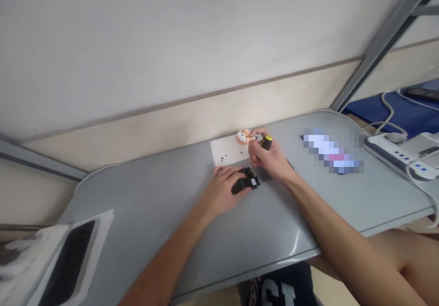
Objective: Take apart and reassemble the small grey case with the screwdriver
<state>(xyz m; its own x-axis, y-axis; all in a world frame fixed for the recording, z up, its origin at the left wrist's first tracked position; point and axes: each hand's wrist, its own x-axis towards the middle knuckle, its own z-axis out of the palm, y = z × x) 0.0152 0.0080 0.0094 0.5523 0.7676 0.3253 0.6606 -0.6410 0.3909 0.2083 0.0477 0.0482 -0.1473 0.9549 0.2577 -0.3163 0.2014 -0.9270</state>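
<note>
My left hand [224, 187] is closed around a small black device [242, 185] with a pale label and a bit of green board showing; its exact kind is unclear. That device rests on the grey table. In my right hand [270, 159] is a screwdriver with a yellow-and-black handle [266, 142], tilted so that its tip points down at the device. The fingers hide most of the shaft. A white sheet [229, 146] lies just beyond, with several tiny dark screws [222, 159] on it. On its far edge sits an orange-and-white dog-face object [243, 136], near my right fingers.
A phone with a blurred-out screen [331, 150] lies to the right on the table [154, 196]. Farther right stands a white power strip [401, 155] with cables. At the lower left is a dark phone-like slab [70, 260] on white paper. A wall rises behind the table.
</note>
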